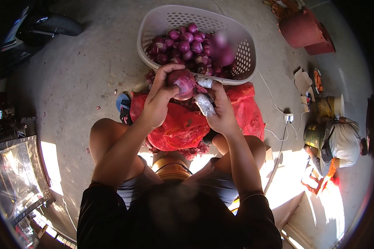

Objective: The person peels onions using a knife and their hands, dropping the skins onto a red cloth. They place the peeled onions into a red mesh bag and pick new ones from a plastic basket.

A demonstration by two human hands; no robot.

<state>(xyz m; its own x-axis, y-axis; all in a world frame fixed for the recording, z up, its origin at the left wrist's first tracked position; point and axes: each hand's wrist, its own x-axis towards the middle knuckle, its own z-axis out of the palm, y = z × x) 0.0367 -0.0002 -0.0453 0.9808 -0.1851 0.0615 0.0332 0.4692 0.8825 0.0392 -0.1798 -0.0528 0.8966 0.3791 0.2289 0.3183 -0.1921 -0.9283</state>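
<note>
My left hand [158, 99] is closed around a red onion [182, 84], thumb on the near side and fingers over the top. From the right, my right hand [221, 108] meets the onion, its thumb and forefinger wrapped in silvery tape. Those taped fingertips pinch at loose papery skin [201, 89] on the onion's right end. Below both hands lies a red mesh sack [174, 128] with dry skins around it. Just beyond them stands a pale plastic basket [144, 31] holding many purple onions [186, 45].
Dark red bins [301, 29] stand at the upper right. A cable runs to a white power socket [289, 117] on the concrete floor. Buckets [326, 107] and a grey-white bag [345, 143] are at the right. A motorcycle wheel [58, 25] shows upper left. A yellowish bucket [170, 168] is between my legs.
</note>
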